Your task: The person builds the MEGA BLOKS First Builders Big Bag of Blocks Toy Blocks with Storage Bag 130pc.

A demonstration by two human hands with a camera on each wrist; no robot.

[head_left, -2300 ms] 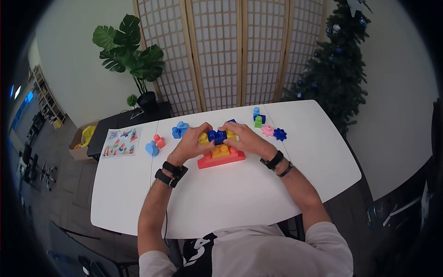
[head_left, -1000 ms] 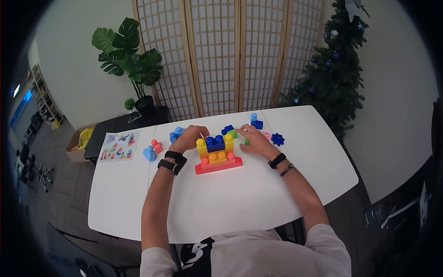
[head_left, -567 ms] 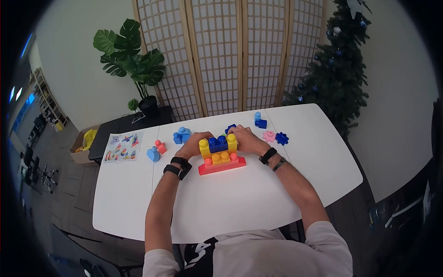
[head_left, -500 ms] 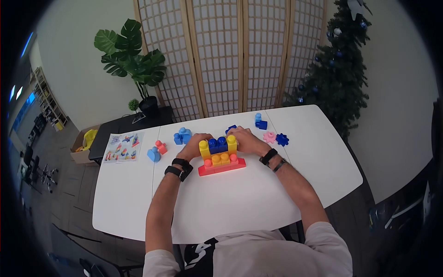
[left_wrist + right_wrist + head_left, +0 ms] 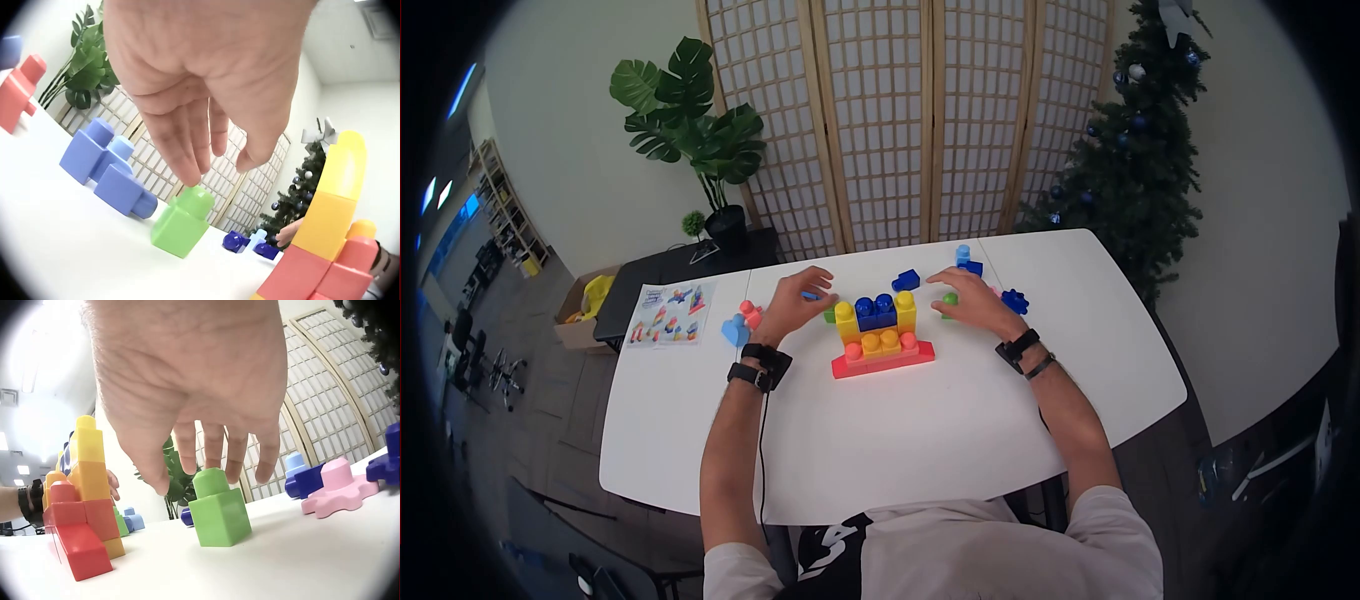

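Left hand and right hand loosely spread, gripping nothing, nearest the left green block and right green block respectively, each upright on the surface, either side of the block stack.

Room lay free in front of the tower; a green block obstructed its left, another green block its right, a blue block its rear.
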